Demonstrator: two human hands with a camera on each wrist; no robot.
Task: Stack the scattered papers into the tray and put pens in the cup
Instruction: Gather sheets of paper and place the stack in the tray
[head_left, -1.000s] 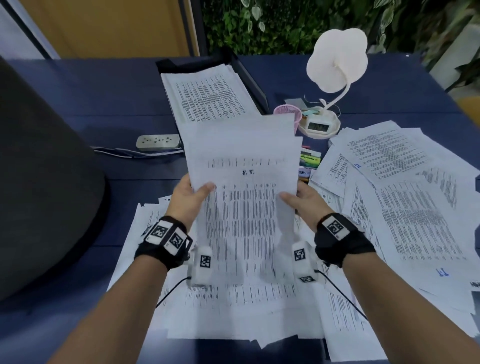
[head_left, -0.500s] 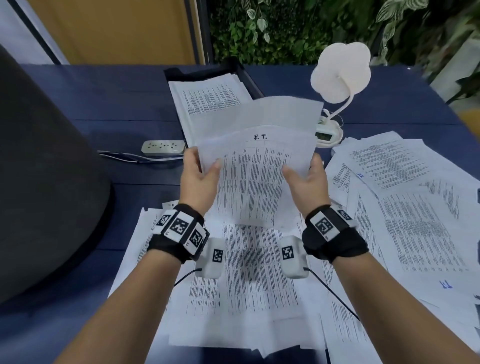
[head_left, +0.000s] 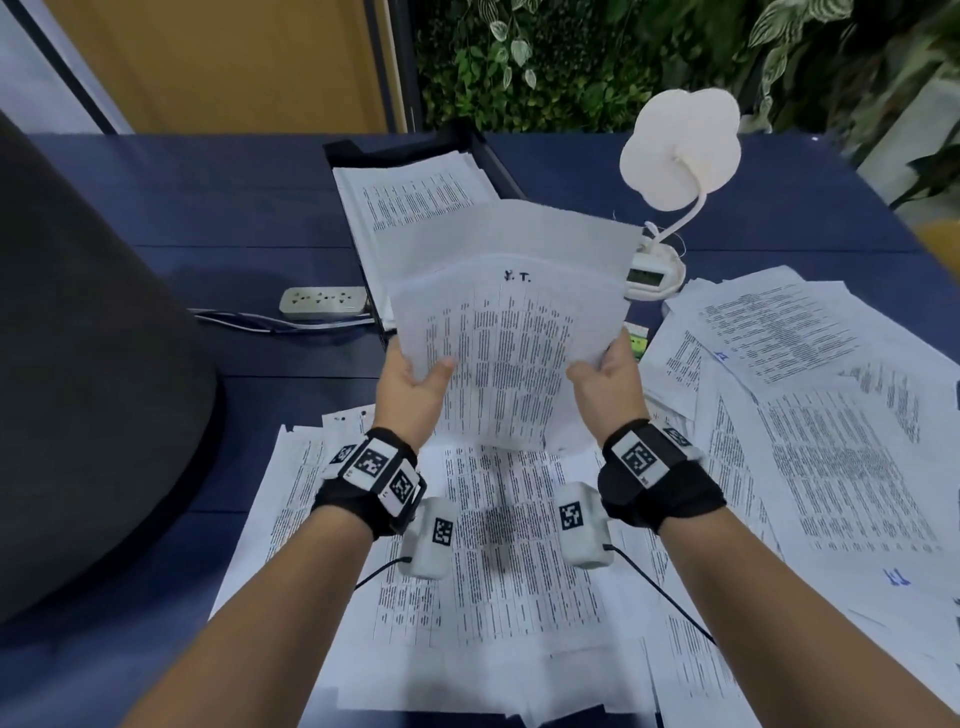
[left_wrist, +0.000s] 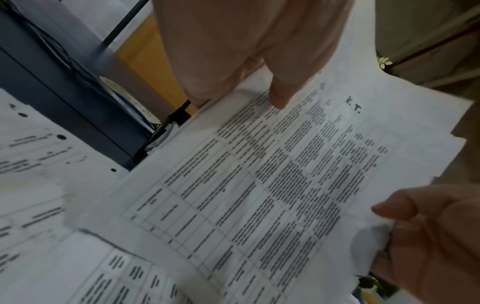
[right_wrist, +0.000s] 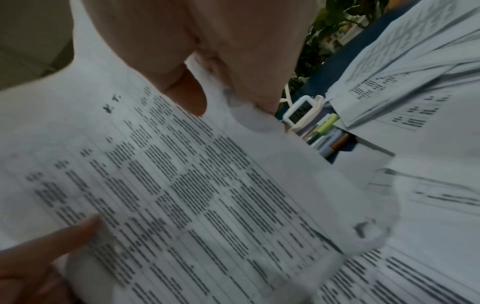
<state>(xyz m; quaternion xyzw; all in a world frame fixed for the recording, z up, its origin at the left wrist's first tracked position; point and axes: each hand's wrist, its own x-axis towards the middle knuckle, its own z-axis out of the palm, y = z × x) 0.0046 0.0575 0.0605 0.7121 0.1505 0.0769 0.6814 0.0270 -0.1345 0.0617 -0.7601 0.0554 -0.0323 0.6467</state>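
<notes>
I hold a bundle of printed sheets (head_left: 509, 332) in the air above the desk. My left hand (head_left: 415, 374) grips its left edge, thumb on top, and my right hand (head_left: 605, 366) grips its right edge the same way. In the wrist views the bundle (left_wrist: 272, 174) (right_wrist: 168, 185) fills most of the picture. Beyond it lies a black tray (head_left: 483, 150) with a stack of paper (head_left: 415, 202) in it. Loose papers (head_left: 498, 561) cover the desk under my arms, and more papers (head_left: 810, 395) spread to the right. Several pens (right_wrist: 328, 133) lie beside the right pile. The cup is hidden behind the bundle.
A white flower-shaped lamp (head_left: 680, 145) with a small clock base (head_left: 649, 273) stands at the back right. A white power strip (head_left: 324, 301) with cables lies to the left of the tray. A large dark rounded object (head_left: 78, 364) fills the left side. Plants line the back.
Both hands have lifted the bundle off the desk and carried it up and forward toward the tray; its top now bends back. The pink cup has become hidden behind it.
</notes>
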